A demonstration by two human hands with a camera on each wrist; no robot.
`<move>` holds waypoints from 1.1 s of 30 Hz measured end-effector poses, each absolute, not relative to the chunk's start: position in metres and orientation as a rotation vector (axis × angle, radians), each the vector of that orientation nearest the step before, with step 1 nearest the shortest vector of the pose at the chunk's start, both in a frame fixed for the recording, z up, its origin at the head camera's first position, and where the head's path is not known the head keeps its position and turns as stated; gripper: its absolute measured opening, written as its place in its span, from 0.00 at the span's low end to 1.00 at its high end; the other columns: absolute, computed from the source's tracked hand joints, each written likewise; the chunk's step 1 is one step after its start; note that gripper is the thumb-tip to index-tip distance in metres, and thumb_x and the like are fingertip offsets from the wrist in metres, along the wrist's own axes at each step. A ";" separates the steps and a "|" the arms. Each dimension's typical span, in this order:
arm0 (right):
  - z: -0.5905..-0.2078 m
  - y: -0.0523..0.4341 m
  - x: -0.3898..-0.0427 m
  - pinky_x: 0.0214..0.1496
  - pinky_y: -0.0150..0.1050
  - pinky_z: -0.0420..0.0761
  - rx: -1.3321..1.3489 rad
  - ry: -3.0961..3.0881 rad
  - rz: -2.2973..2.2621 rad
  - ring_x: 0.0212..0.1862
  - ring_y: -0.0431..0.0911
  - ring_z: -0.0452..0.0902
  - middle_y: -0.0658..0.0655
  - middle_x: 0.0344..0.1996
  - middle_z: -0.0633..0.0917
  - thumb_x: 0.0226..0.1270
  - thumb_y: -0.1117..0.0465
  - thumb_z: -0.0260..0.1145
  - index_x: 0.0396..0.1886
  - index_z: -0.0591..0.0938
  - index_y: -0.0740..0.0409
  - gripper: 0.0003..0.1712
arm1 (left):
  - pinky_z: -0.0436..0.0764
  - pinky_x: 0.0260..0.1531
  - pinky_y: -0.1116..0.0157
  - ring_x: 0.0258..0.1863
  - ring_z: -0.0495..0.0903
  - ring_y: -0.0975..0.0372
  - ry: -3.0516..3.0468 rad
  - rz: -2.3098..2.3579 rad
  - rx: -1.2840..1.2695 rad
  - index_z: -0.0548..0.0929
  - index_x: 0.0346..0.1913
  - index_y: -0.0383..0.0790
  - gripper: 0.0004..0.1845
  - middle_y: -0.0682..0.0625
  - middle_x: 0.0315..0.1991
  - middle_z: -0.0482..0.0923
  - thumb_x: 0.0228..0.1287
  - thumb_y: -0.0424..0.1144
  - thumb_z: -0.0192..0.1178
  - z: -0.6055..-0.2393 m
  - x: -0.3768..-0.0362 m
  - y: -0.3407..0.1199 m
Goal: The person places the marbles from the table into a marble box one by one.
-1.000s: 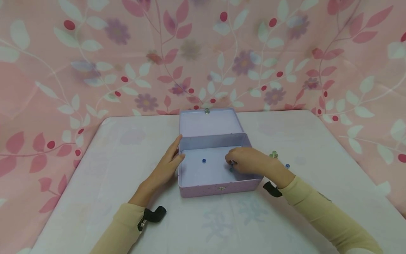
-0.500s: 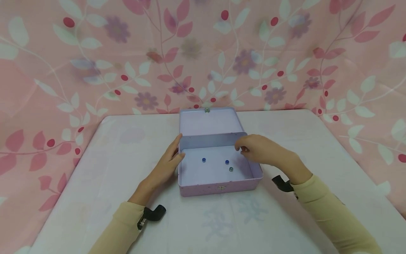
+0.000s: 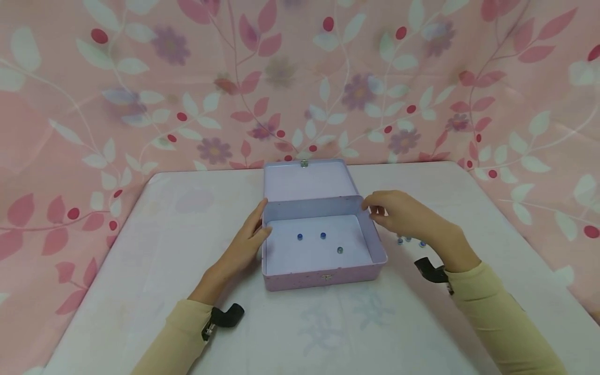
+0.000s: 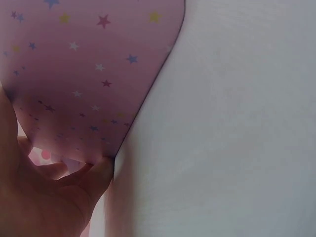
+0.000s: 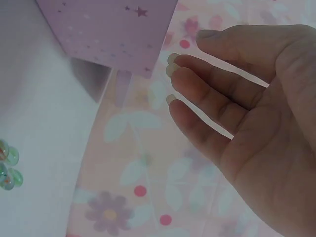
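An open lilac tin box (image 3: pixel 323 273) with a star pattern (image 4: pixel 84 74) stands mid-table, lid lying back. Inside it lie two blue marbles (image 3: pixel 300 237) (image 3: pixel 323 236) and a greenish marble (image 3: pixel 339 250). My left hand (image 3: pixel 248 239) rests flat against the box's left wall, fingers straight (image 4: pixel 94 177). My right hand (image 3: pixel 398 213) hovers just right of the box's far right corner, holding nothing, fingers relaxed (image 5: pixel 197 94). Several loose marbles (image 3: pixel 409 240) lie on the table under that hand, also seen as greenish marbles (image 5: pixel 7 165) in the right wrist view.
The table wears a pale floral cloth (image 3: pixel 328 323). A pink floral curtain (image 3: pixel 300 78) hangs close behind the table's far edge. Black straps sit on both wrists (image 3: pixel 227 315) (image 3: pixel 428 270).
My right hand has left the box's inside and moved right, past the box's right wall. A second blue marble now lies in the box and has rolled left. The left hand stayed put.
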State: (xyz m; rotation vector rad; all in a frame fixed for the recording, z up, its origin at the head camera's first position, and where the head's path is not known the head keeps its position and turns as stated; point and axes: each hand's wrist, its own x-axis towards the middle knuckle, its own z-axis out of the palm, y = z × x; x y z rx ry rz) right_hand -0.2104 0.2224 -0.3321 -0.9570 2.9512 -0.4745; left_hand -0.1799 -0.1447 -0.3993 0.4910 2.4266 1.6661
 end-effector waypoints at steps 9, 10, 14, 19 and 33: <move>-0.333 0.241 -0.208 0.39 0.37 0.79 -0.883 2.963 -0.526 0.36 0.42 0.74 0.48 0.31 0.82 0.63 0.68 0.67 0.46 0.85 0.57 0.12 | 0.51 0.78 0.47 0.81 0.44 0.50 2.427 1.660 0.471 0.40 0.81 0.49 0.37 0.52 0.82 0.36 0.77 0.38 0.44 -0.401 -0.179 -0.145; -0.335 0.243 -0.208 0.39 0.37 0.79 -0.880 2.965 -0.529 0.36 0.42 0.74 0.48 0.30 0.82 0.62 0.69 0.67 0.46 0.85 0.57 0.12 | 0.51 0.78 0.47 0.81 0.44 0.51 2.428 1.659 0.471 0.40 0.81 0.49 0.37 0.52 0.82 0.36 0.77 0.38 0.44 -0.401 -0.179 -0.145; -0.341 0.253 -0.208 0.38 0.36 0.78 -0.878 2.986 -0.530 0.35 0.42 0.74 0.48 0.29 0.82 0.61 0.69 0.67 0.44 0.85 0.58 0.11 | 0.50 0.78 0.47 0.81 0.43 0.51 2.430 1.659 0.476 0.40 0.81 0.48 0.37 0.52 0.82 0.36 0.77 0.38 0.44 -0.401 -0.179 -0.145; -0.348 0.265 -0.208 0.37 0.37 0.78 -0.810 3.007 -0.506 0.33 0.42 0.74 0.48 0.27 0.81 0.61 0.68 0.68 0.43 0.85 0.58 0.10 | 0.50 0.78 0.46 0.81 0.43 0.50 2.439 1.663 0.481 0.41 0.81 0.48 0.37 0.52 0.82 0.36 0.77 0.37 0.44 -0.401 -0.179 -0.145; -0.361 0.297 -0.202 0.29 0.38 0.73 -0.484 2.880 -0.341 0.28 0.44 0.72 0.54 0.30 0.80 0.61 0.64 0.65 0.49 0.83 0.61 0.16 | 0.50 0.78 0.47 0.81 0.43 0.54 2.484 1.660 0.500 0.40 0.80 0.61 0.36 0.60 0.81 0.36 0.77 0.41 0.44 -0.436 -0.198 -0.151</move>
